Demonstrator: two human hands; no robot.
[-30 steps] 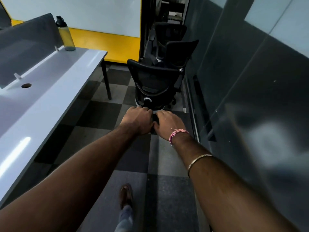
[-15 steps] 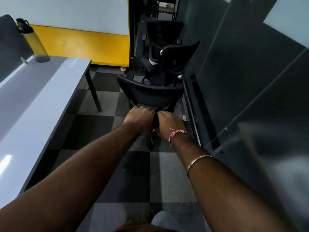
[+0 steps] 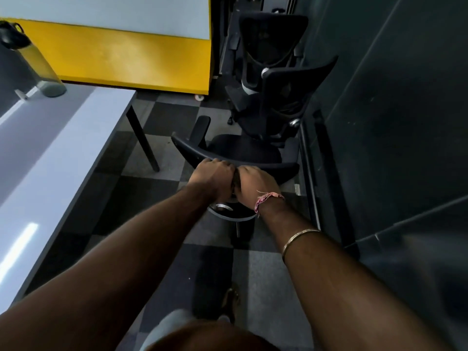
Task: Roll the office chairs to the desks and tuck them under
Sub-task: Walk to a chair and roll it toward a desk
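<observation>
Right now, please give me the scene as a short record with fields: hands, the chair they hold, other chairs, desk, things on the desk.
left hand: grips the top edge of the nearest office chair's backrest
right hand: grips the same edge, touching the left hand
nearest office chair: black, on the checkered floor, not under the desk
other office chairs: two black ones beyond it, by the dark wall
desk: white, to the left
water bottle: yellowish, dark cap, standing on the desk

A checkered grey carpet-tile floor [image 3: 162, 188] ran between a dark panelled wall [image 3: 395, 102] and a yellow-based whiteboard partition [image 3: 131, 54], dimly lit, a water bottle [image 3: 38, 64] at the far-left edge.
</observation>
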